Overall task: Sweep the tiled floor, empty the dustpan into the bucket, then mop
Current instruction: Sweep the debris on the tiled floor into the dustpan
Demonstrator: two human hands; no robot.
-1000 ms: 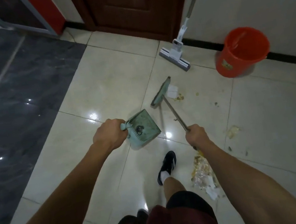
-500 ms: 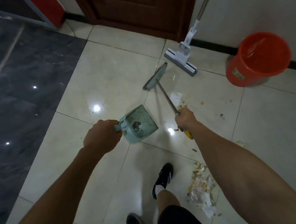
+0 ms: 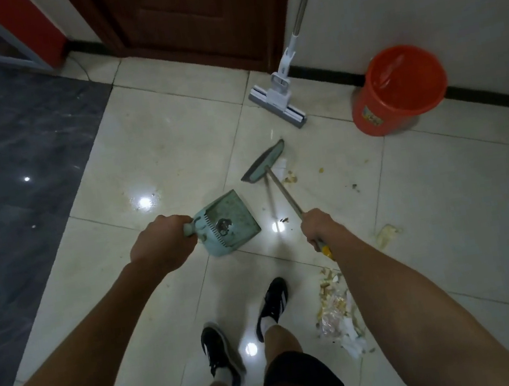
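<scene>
The right hand [image 3: 319,227] is wrapped tight around the broom [image 3: 267,163] handle, and the broom head sits out ahead of that hand on the tiled floor [image 3: 173,145], right beside a small cluster of crumbs and a paper scrap [image 3: 286,171]. The left hand [image 3: 161,239] grips the stub handle of the dustpan [image 3: 229,221], which looks to be carried just above the tiles, level with the right hand and just to its left, a little something already lying in it.

The step in hand looks like sweeping, gathering the far scraps back toward the big pile [image 3: 338,312], which lies behind the right hand, close to the feet. To do it well: short, low strokes pulled toward the body, bristles flat on the tile so the light paper does not skip over them. More bits lie scattered to the right of that hand, including a pale scrap [image 3: 386,234], so those want collecting too before the dustpan goes down.

Then set the dustpan lip flat against the floor, next to the pile, and brush in.

The orange bucket [image 3: 396,89] waits well ahead and to the right by the wall, the mop [image 3: 277,101] leaning nearer, just beyond the broom head. Sweeping appears well short of done.
</scene>
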